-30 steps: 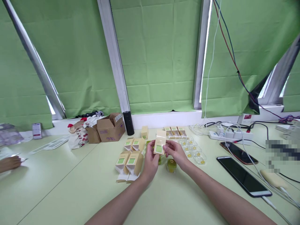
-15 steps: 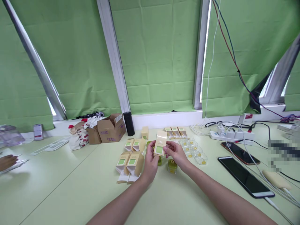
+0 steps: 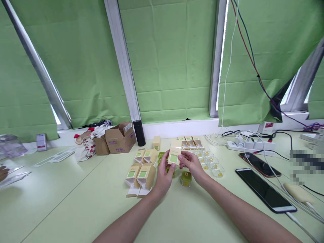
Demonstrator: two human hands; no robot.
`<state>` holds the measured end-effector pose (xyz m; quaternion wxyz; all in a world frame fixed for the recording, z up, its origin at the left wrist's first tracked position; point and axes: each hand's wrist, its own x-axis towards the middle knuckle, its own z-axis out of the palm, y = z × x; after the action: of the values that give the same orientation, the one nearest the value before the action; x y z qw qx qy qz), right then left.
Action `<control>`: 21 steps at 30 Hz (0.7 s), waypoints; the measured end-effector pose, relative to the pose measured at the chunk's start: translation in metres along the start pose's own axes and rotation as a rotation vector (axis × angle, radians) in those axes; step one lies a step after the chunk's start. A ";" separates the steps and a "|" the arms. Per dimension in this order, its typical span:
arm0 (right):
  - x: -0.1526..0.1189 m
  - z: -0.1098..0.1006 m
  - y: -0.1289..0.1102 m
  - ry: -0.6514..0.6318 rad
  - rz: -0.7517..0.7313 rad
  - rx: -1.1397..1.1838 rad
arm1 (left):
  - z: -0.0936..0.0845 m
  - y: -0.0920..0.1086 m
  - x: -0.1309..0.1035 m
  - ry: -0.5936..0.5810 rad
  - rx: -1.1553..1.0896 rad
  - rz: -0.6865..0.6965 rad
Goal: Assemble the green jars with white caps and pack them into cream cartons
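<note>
Between my two hands is a small cream carton (image 3: 174, 156) with a green square on its face, tilted up above the table. My left hand (image 3: 163, 173) grips its left side, the thumb at the lower edge. On the right side, the fingers of my right hand (image 3: 191, 164) close on it. Just below stands a small clear container with a green lid (image 3: 186, 179); another green-lidded container (image 3: 170, 172) is partly hidden behind my left hand. Open cream cartons (image 3: 146, 175) lie in rows to the left. Clear cups with yellow spots (image 3: 214, 165) sit to the right.
At the back are a cardboard box (image 3: 120, 138), a black cylinder (image 3: 139, 133) and more cartons (image 3: 191, 142). Phones (image 3: 265, 190) and a power strip (image 3: 250, 145) with cables lie right. Another person's hand (image 3: 3, 172) shows at the far left edge.
The carton has tipped back and shifted slightly right in my hands. My left thumb has moved up onto its lower edge. The other person's hand has drawn further left.
</note>
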<state>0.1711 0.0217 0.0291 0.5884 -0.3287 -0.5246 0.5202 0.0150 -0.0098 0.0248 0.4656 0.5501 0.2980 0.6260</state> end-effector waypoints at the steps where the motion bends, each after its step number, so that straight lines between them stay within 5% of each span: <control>1: 0.000 0.000 0.000 -0.004 -0.001 -0.003 | 0.000 0.000 0.000 -0.004 -0.004 0.001; 21: 0.004 -0.003 0.003 0.022 0.078 0.111 | -0.007 -0.012 0.000 -0.104 0.047 0.001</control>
<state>0.1727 0.0264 0.0264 0.5904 -0.3216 -0.4754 0.5674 0.0113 -0.0044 0.0123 0.4671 0.5928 0.2878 0.5896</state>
